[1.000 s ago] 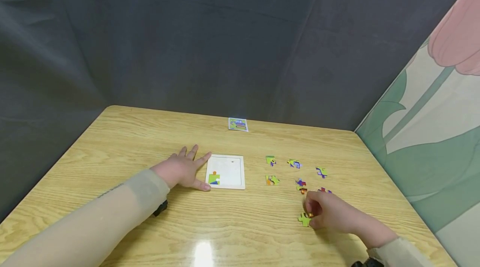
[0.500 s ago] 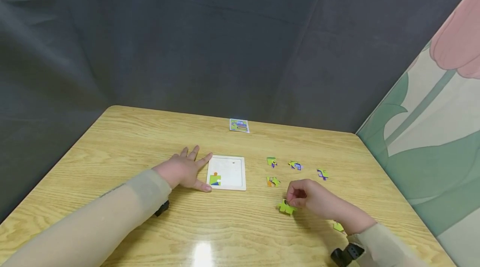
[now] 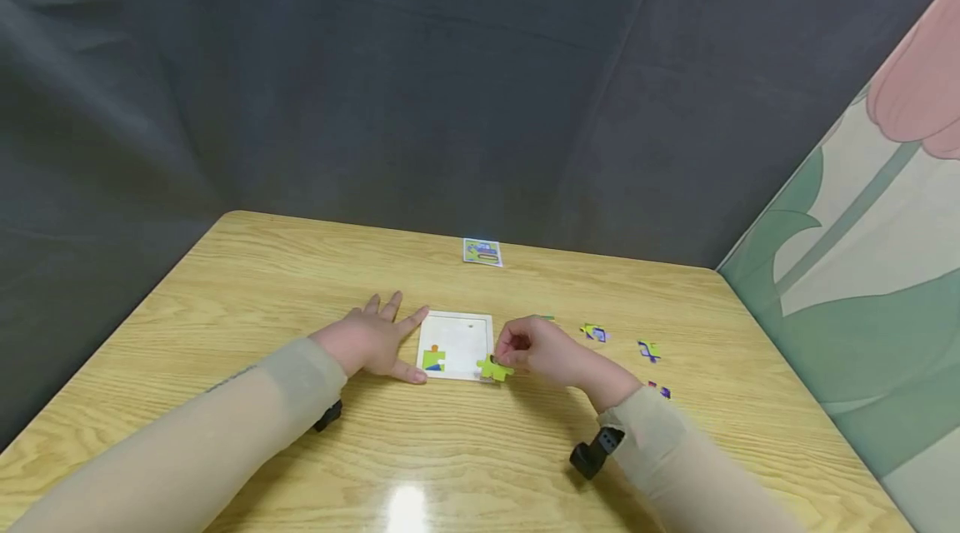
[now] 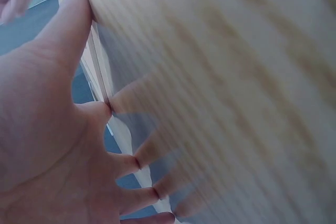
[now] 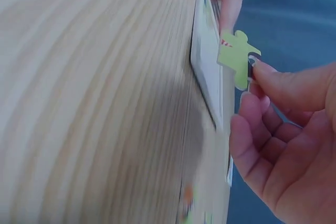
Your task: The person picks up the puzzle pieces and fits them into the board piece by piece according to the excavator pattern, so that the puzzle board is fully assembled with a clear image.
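Note:
Between the thumb and fingers of my right hand (image 3: 542,350) is a green puzzle piece (image 3: 495,369), pinched by one edge and held above the right side of a white puzzle tray (image 3: 461,340). The right wrist view shows this puzzle piece (image 5: 237,59) raised off the tray. My left hand (image 3: 375,343) lies spread on the table, its thumb and index finger at the tray's left edge. One green, blue and orange puzzle piece (image 3: 433,359) sits in the tray's lower left corner.
Loose puzzle pieces (image 3: 595,333) lie right of the tray, some hidden behind my right hand and arm. A small picture card (image 3: 482,251) lies at the table's far side, before a dark curtain (image 3: 450,83).
My right hand has carried the green puzzle piece leftward and away from me, from the loose pieces to the tray's right side. The left hand has stayed at the tray's edge.

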Demonstrator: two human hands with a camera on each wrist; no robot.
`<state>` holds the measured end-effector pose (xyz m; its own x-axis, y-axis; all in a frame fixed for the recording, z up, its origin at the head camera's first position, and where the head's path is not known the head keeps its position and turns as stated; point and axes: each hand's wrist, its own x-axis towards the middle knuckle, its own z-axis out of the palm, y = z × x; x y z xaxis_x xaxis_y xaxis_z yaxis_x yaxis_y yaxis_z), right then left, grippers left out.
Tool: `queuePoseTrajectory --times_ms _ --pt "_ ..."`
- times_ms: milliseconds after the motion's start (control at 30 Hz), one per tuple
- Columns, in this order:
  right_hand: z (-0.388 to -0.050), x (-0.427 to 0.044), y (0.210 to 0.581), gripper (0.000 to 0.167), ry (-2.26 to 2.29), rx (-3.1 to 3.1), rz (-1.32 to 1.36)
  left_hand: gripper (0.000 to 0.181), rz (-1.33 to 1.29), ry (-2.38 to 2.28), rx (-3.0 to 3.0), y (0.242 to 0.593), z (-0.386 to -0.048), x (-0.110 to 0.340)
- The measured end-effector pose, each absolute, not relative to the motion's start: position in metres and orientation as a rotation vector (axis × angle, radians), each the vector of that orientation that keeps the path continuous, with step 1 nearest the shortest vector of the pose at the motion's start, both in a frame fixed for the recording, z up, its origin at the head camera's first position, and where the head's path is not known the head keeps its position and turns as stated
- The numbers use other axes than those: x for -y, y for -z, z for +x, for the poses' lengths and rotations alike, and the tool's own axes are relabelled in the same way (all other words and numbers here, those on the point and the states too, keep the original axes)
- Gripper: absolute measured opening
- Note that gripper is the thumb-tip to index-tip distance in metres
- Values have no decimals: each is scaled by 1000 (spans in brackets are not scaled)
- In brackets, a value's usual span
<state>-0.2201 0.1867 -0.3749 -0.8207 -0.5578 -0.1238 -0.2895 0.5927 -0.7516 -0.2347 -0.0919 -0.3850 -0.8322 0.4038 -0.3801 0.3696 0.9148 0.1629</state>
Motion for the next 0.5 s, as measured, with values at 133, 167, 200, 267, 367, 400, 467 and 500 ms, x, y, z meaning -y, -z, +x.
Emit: queuePoseTrajectory --times_ms 133,167,200,267,367,400,467,500 --pt "-230 -163 378 10 1071 -2507 -672 107 561 -110 -2662 384 -235 92" --pt "-232 -158 379 10 1058 -2519 -662 107 561 -108 -2663 383 -235 91" --pt "-235 -153 381 11 1049 -2528 -651 106 560 -107 -2663 383 -235 91" --pt "-239 -146 383 11 1040 -2531 -633 106 559 -106 -2664 382 -235 91" --pt "-241 -139 386 11 1047 -2513 -611 106 557 -108 -2662 382 -235 91" --pt "-242 -138 387 11 1051 -2506 -604 106 556 -110 -2660 381 -234 91" --pt "-242 -135 387 11 1056 -2491 -593 106 558 -113 -2660 381 -234 92" --pt "-241 -134 387 10 1057 -2485 -590 106 558 -116 -2659 380 -233 92"
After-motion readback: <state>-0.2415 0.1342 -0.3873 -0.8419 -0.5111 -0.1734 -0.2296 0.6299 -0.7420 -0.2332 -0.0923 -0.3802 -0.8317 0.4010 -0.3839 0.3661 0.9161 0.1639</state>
